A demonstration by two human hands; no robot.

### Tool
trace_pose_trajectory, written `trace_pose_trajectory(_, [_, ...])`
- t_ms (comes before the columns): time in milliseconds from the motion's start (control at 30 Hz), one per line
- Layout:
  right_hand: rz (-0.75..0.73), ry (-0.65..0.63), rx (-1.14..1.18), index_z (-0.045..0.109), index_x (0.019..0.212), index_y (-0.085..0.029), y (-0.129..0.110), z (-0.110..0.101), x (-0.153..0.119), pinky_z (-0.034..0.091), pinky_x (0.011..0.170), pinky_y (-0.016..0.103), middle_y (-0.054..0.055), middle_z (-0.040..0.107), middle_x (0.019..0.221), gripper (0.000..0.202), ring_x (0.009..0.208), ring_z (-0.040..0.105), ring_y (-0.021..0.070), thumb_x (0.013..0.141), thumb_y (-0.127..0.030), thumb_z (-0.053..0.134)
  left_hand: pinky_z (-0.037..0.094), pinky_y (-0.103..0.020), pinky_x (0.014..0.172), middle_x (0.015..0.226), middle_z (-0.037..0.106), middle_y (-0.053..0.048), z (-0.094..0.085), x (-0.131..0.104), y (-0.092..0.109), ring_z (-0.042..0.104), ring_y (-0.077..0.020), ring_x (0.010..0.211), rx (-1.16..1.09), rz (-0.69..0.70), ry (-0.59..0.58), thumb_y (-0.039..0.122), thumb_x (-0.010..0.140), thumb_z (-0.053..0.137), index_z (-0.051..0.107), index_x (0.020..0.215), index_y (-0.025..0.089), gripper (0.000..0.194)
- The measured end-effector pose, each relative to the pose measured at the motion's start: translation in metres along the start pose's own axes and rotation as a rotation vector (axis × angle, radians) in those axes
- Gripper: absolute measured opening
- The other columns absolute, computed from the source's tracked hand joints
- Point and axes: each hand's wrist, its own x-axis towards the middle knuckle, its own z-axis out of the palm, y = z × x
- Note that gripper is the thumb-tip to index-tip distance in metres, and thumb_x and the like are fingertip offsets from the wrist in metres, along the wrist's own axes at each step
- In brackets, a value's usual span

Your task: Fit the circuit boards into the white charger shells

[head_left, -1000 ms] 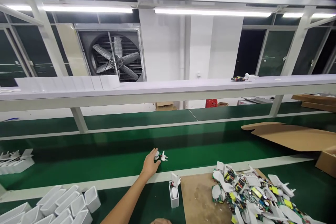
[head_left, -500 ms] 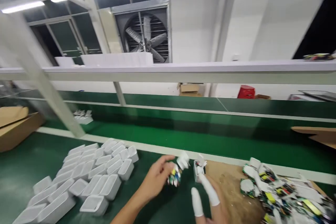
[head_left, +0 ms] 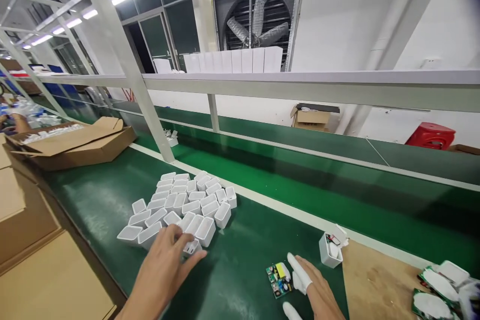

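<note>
Dk green bench [head_left: 232, 280] filled most of the area in front of me, w/ a brighter green strip [head_left: 270, 170] beyond its pale rail. Long shelf [head_left: 337, 87] ran across above that, big wall fan [head_left: 255, 25] behind. Open carton [head_left: 86, 155] sat on the far L end of the bench. Brown sheet [head_left: 378, 285] lay flat on the R, a few white-topped boards [head_left: 437, 287] at its R edge, partly cut off by the frame.

White cases [head_left: 192, 207] were bunched together L of centre, most w/ open tops facing up.

My L hand [head_left: 163, 260] was at the near edge of that bunch, thumb & forefinger parted either side of a slotted case [head_left: 192, 247]; couldn't tell if they'd gripped it. My R hand [head_left: 318, 287], white covers on the fingertips, was loosely open, thumb well apart from forefinger, nothing held.

Filled case [head_left: 330, 255] stood beside the sheet's L edge, white parts poking out of its top.

Smallest: circuit bd [head_left: 278, 280] w/ a yellow component, on bare bench btwn my hands, just L of the R forefinger; contact unclear.
</note>
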Motion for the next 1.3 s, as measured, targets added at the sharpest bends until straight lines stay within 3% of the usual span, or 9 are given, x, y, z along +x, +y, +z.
trace_pose_trajectory(100, [-0.125,-0.076,-0.061,0.041,0.162,-0.029,0.001,-0.013,0.012,0.063,0.097,0.043,0.011,0.067,0.146,0.071,0.13,0.068,0.0302,0.094,-0.014,0.056,0.057,-0.043,0.069,0.083,0.065,-0.01,-0.001,-0.018,-0.007,0.064,-0.0313,0.077,-0.069,-0.037,-0.053,0.056,0.096,0.059,0.076,0.077,0.029,0.037])
trace_pose_trajectory(233, [-0.096,-0.11,-0.065,0.047,0.158,-0.026,-0.001,-0.017,0.021,0.066,0.087,0.036,0.009,0.077,0.121,0.067,0.105,0.077,0.024,0.094,-0.013,0.056,0.059,-0.036,0.072,0.095,0.067,-0.01,0.005,-0.016,0.042,0.066,-0.0266,0.085,-0.323,0.181,-0.271,0.036,0.097,0.066,0.076,0.085,0.03,0.017])
trace_pose_trajectory(400, [-0.064,-0.047,-0.219,0.06,0.145,-0.024,0.01,-0.01,0.009,0.066,0.093,0.042,0.009,0.079,0.119,0.054,0.108,0.077,0.0296,0.091,-0.017,0.057,0.061,-0.039,0.093,0.135,0.059,-0.012,0.039,0.024,0.099,0.067,-0.0292,0.116,-0.446,0.399,-0.423,0.016,0.098,0.059,0.073,0.096,0.025,0.017])
trace_pose_trajectory(533, [-0.003,-0.041,-0.228,0.052,0.153,-0.025,0.023,-0.014,-0.001,0.066,0.093,0.039,0.009,0.076,0.127,0.063,0.112,0.077,0.0276,0.09,-0.018,0.058,0.059,-0.04,0.099,0.148,0.053,-0.011,0.071,0.063,0.11,0.069,-0.0282,0.118,-0.513,0.408,-0.578,0.005,0.092,0.054,0.07,0.1,0.023,0.025])
trace_pose_trajectory(667, [0.021,-0.075,-0.137,0.047,0.158,-0.025,0.02,-0.015,0.003,0.062,0.104,0.041,0.012,0.067,0.143,0.075,0.13,0.068,0.0287,0.085,-0.012,0.059,0.056,-0.039,0.103,0.148,0.055,-0.01,0.083,0.086,0.114,0.066,-0.0302,0.128,-0.662,0.39,-0.699,0.007,0.088,0.062,0.069,0.099,0.024,0.021])
trace_pose_trajectory(800, [0.047,-0.089,-0.101,0.054,0.152,-0.028,0.012,-0.015,0.008,0.06,0.106,0.04,0.01,0.071,0.136,0.071,0.127,0.069,0.0272,0.084,-0.008,0.057,0.052,-0.042,0.111,0.139,0.064,-0.009,0.096,0.082,0.116,0.065,-0.0281,0.128,-0.839,0.255,-0.702,0.011,0.086,0.069,0.066,0.114,0.026,0.032])
trace_pose_trajectory(900, [0.076,-0.027,-0.03,0.055,0.149,-0.026,0.012,-0.017,0.007,0.063,0.101,0.034,0.01,0.071,0.134,0.065,0.119,0.074,0.0244,0.087,-0.01,0.057,0.048,-0.051,0.118,0.143,0.065,-0.011,0.113,0.069,0.113,0.063,-0.0327,0.134,-0.917,0.08,-0.696,0.02,0.079,0.085,0.051,0.15,0.029,0.08])
trace_pose_trajectory(1000, [0.139,0.103,0.059,0.057,0.144,-0.025,0.013,-0.018,0.009,0.066,0.09,0.026,0.01,0.07,0.135,0.052,0.105,0.078,0.0207,0.093,-0.018,0.058,0.04,-0.06,0.124,0.157,0.056,-0.015,0.128,0.056,0.113,0.053,-0.0394,0.146,-0.922,0.025,-0.716,0.031,0.071,0.096,0.031,0.167,0.031,0.116])
trace_pose_trajectory(1300, [0.234,0.261,0.026,0.056,0.146,-0.023,0.002,-0.027,0.013,0.061,0.106,0.036,0.013,0.064,0.144,0.044,0.131,0.068,0.0267,0.102,-0.022,0.056,0.046,-0.053,0.121,0.154,0.06,-0.01,0.133,0.043,0.125,0.058,-0.0321,0.142,-0.896,0.211,-0.631,0.026,0.096,0.071,0.024,0.167,0.036,0.085])
